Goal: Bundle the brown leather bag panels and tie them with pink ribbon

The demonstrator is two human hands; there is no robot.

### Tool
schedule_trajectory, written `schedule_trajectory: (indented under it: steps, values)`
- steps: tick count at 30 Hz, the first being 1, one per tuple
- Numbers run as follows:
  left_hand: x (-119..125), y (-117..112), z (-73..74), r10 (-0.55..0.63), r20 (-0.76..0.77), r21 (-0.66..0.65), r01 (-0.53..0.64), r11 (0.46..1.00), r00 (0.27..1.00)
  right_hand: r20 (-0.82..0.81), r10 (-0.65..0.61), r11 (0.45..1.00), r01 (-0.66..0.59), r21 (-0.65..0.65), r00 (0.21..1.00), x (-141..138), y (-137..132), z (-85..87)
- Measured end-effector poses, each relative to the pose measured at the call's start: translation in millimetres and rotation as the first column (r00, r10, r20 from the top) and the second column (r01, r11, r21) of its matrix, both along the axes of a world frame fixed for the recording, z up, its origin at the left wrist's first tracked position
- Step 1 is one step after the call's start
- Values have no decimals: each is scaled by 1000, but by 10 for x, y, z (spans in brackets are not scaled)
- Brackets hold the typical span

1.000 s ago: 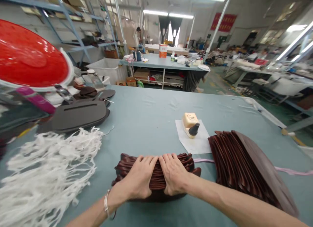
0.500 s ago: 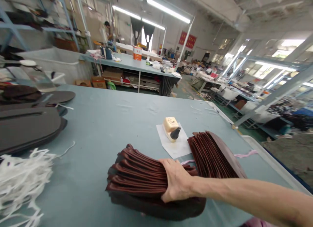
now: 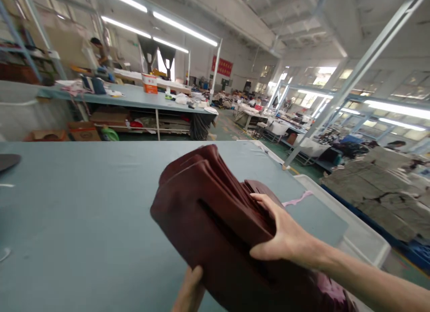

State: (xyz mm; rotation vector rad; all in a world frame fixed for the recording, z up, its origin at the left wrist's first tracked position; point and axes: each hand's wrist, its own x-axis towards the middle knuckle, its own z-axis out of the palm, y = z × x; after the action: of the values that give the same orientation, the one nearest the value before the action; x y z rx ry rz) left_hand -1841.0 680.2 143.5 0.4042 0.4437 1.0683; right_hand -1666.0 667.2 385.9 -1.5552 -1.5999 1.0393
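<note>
A thick stack of dark reddish-brown leather-like panels (image 3: 201,213) is tilted up above the table, its broad face with a long slit turned towards me. My right hand (image 3: 282,233) grips the stack's right side, thumb on the front face and fingers over the layered edges. Low at the near left edge, my left hand (image 3: 193,280) holds the same stack; its thumb shows and the other fingers are hidden behind the panels. A second brown stack (image 3: 262,189) lies partly hidden behind my right hand.
The blue-green tabletop (image 3: 83,222) spreads out to the left. A pink strip (image 3: 298,198) lies at the right, near a white bin (image 3: 366,231) beside the table. Another worktable with an orange-and-white can (image 3: 149,83) stands beyond, and a person (image 3: 99,52) is at the back left.
The stack has been lifted and turned from lying on the table to showing its broad face. My left hand has come into view on it. The view has swung right.
</note>
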Motion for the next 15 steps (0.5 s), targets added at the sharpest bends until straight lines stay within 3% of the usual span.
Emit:
schedule_trajectory:
  steps: [2,5,7,9,11,12,15]
  values:
    - [313,105,233,54,-60,67,-49,997,997,-114,-53,998,55,7,992,413,-51,70]
    - [762,235,740,109,-178,235,-65,970,978,-334,-100,995,89,-48,937,1078,-98,172]
    - [1040,301,1086,115,-230,339,-32,940,966,-439,-161,983,106,-147,884,1523,-96,195]
    - [1319,360,1337,98,-257,371,4,929,961,-494,-267,946,128,-298,827,1948,-51,137]
    - [1612,417,1423,74,-286,314,21,949,955,-511,-384,881,140,-452,769,2338,38,-24]
    - [1761,443,1397,67,-308,266,18,964,949,-515,-426,849,132,-512,744,2514,95,-142]
    - [2170,499,1101,67,-416,108,-24,994,907,-493,-473,772,73,-631,730,2936,274,-602]
